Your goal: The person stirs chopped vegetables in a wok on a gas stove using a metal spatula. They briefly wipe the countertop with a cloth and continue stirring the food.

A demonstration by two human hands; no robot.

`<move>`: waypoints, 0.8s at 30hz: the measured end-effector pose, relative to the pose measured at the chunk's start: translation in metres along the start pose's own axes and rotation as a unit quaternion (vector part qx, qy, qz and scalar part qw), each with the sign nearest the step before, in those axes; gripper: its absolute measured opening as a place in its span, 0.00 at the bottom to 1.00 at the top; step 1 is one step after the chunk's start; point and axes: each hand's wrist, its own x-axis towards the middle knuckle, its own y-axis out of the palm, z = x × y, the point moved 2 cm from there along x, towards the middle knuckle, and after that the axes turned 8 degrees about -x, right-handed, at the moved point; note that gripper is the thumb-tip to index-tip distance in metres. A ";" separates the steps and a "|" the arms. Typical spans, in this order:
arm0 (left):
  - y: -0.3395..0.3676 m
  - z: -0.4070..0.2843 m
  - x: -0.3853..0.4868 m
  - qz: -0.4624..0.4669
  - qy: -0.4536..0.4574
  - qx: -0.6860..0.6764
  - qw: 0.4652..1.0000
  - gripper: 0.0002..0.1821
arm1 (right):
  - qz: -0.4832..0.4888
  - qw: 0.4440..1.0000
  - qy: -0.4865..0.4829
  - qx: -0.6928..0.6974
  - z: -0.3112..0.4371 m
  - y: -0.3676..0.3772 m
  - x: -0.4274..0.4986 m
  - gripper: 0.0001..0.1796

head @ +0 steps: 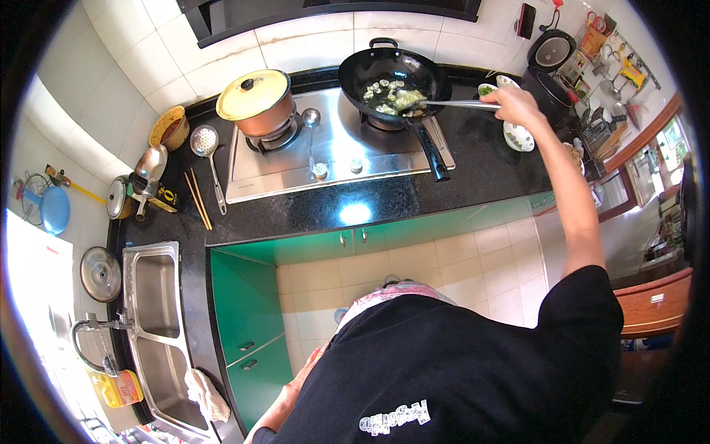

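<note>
My right hand [518, 104] grips the long metal handle of a cooking spatula [460, 103], stretched out over the counter from the right. The spatula's working end is down in a black wok [355, 75], partly hidden by pale and greenish food [409, 99]. White, ring-like pieces of food [384, 87] lie apart from that clump in the wok. The wok stands on the right burner, its black handle [431, 152] pointing toward me. Low at my left side, my left hand [305, 374] rests against my waist; its fingertips are partly hidden by my black shirt.
A yellow-lidded pot [254, 97] sits on the left burner of the steel gas hob [266, 180], beside a ladle [311, 125]. Leftward lie a skimmer [205, 141], chopsticks [198, 200] and a double sink [157, 294]. Bowls [518, 137] and a rice cooker [549, 89] stand right.
</note>
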 end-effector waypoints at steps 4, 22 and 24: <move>0.002 0.001 -0.003 -0.009 0.003 -0.001 1.000 0.30 | -0.059 0.997 0.031 0.043 -0.009 0.054 0.063 0.25; 0.014 0.011 -0.006 -0.004 0.015 0.001 1.000 0.30 | -0.082 0.995 -0.045 -0.015 0.011 -0.007 0.013 0.23; 0.015 0.012 -0.008 -0.004 0.012 0.001 1.000 0.30 | -0.026 0.997 -0.012 -0.069 0.014 -0.040 -0.012 0.22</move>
